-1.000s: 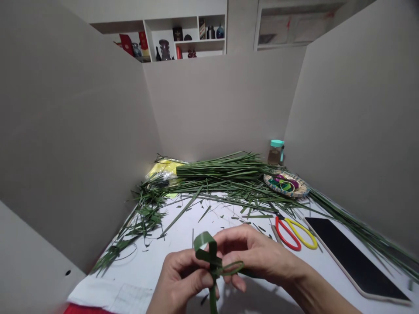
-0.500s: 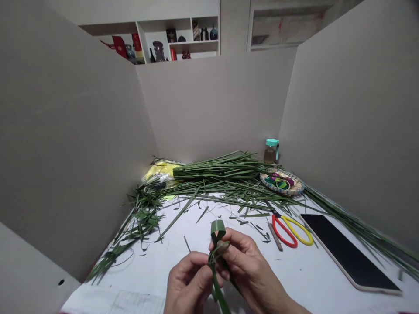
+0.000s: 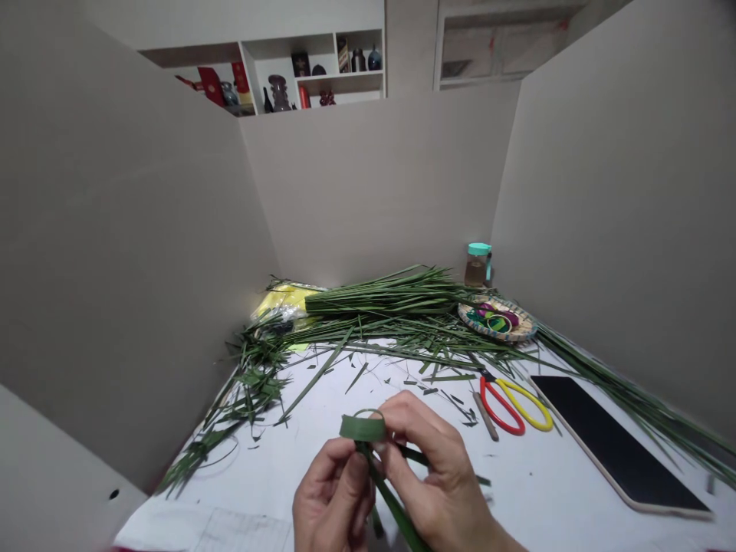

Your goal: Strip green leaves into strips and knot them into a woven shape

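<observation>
Both hands meet low in the middle over the white table (image 3: pixel 540 483). They hold a green leaf strip (image 3: pixel 362 428) bent into a small loop, with its tails running down between the palms. My left hand (image 3: pixel 333 498) pinches the strip just under the loop. My right hand (image 3: pixel 431 475) is closed on the loop's right side, thumb and fingers pressed to the leaf.
A pile of long green leaves (image 3: pixel 396 303) lies across the back, with cut scraps (image 3: pixel 247 383) at the left. Red and yellow scissors (image 3: pixel 511 402), a dark phone (image 3: pixel 615 441), a woven tray (image 3: pixel 497 320) and a teal-lidded jar (image 3: pixel 477 264) are at the right. Grey partition boards enclose the table.
The loop has turned from standing upright to lying level, seen edge-on. Both hands have shifted slightly and kept their hold on the strip.
</observation>
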`<state>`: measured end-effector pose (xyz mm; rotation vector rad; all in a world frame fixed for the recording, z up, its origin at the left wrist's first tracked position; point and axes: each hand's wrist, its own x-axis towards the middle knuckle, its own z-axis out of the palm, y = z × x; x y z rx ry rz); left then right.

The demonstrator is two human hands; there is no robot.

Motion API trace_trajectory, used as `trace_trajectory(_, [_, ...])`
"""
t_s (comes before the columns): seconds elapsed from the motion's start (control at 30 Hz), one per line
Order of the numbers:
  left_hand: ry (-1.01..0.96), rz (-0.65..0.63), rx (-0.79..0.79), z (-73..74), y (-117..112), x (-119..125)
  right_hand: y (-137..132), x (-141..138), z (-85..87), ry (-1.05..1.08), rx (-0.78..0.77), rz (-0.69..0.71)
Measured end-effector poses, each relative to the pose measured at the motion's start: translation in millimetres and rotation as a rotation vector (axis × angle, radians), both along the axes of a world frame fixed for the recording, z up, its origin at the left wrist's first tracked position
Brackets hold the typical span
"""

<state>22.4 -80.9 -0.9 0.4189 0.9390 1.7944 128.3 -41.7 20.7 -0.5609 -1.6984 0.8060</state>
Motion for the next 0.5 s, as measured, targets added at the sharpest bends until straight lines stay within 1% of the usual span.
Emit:
trace_trajectory(0.07, [0.045,0.011,0.037,-2.9,0.3,-2.3,-0.1,7.4,6.9,-0.089,0.002,0.035])
trace_trajectory(0.13, [0.067,-0.009,0.076,-6.4,0.2,-4.6,-0.5,13.5,11.7,-0.156,-0.009,0.072])
trace_trajectory(0.2, [0.054,-0.008,0.107,-8.5,-0.2,-5.4,-1.0,17.0,14.0,-0.200,0.016,0.082])
trace_trajectory(0.27, [0.016,0.028,0.113,-8.0,-0.2,-4.6,-1.9,18.2,14.2,-0.229,0.064,0.072])
trace_trajectory(0.37, [-0.044,0.116,0.058,-2.4,1.3,-3.6,-5.0,19.2,10.6,-0.266,0.125,0.073])
trace_trajectory(0.5, [-0.083,0.260,-0.009,5.0,3.5,-8.7,-12.3,29.2,-4.0,-0.359,0.168,0.103])
